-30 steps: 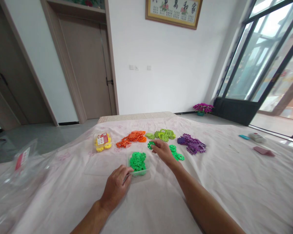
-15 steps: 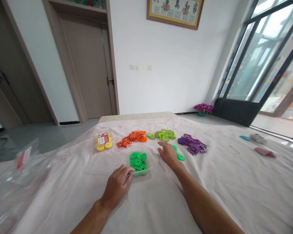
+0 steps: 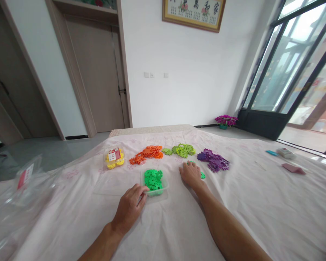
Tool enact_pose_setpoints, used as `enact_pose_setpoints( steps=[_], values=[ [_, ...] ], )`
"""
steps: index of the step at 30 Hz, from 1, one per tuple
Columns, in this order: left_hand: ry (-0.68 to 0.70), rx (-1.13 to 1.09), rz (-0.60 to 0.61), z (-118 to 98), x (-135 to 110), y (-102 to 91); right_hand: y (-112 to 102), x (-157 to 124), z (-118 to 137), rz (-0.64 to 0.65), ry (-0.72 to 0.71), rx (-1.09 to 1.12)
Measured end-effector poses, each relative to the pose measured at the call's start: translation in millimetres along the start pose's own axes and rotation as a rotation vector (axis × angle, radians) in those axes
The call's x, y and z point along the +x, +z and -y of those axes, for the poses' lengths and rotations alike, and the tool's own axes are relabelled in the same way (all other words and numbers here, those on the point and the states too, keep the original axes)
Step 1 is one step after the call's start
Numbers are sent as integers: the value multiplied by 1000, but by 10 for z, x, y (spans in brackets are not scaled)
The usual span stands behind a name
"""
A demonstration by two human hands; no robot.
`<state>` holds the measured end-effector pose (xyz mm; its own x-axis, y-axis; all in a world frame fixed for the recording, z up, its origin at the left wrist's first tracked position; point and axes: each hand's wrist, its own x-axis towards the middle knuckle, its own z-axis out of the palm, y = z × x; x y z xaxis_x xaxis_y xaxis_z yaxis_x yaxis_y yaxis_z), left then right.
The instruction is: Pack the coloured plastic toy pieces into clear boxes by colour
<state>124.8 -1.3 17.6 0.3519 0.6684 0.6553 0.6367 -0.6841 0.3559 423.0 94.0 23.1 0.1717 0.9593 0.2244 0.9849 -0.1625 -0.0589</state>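
A clear plastic box (image 3: 165, 184) filled with green toothed plastic discs (image 3: 153, 179) stands on the cloth before me. My left hand (image 3: 132, 204) grips its near left corner, thumb and fingers pressed together at the rim. To the right of the box, my right hand (image 3: 190, 174) is bent down over loose green discs (image 3: 203, 175), its fingers curled onto them. The hand covers most of these discs; only bits show beyond the fingers and beside the wrist. Just past it lies a heap of lime-green discs (image 3: 185, 150), with purple discs (image 3: 216, 161) to its right.
Orange discs (image 3: 149, 153) lie behind the box. A closed clear box of yellow discs (image 3: 114, 158) is at left, near a transparent lid (image 3: 111, 185). Crumpled clear plastic bags (image 3: 29, 188) cover the left edge. A pink cloth (image 3: 293, 168) and a whitish packet (image 3: 286, 153) lie far right.
My right hand has come down from above the cloth onto the loose green discs, its fingers bending from outstretched to curled. My left hand stays at the box corner.
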Motion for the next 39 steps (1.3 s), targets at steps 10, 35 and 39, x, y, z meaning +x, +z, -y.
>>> enact_pose_setpoints(
  steps=[10,35,39],
  values=[
    [-4,12,17,36,-21,25,-16,18,-77,15,87,7],
    [-27,7,63,33,-29,23,-152,-49,56,-7,-122,31],
    [-36,5,76,39,-28,24,-151,-42,48,-11,-109,37]
  ],
)
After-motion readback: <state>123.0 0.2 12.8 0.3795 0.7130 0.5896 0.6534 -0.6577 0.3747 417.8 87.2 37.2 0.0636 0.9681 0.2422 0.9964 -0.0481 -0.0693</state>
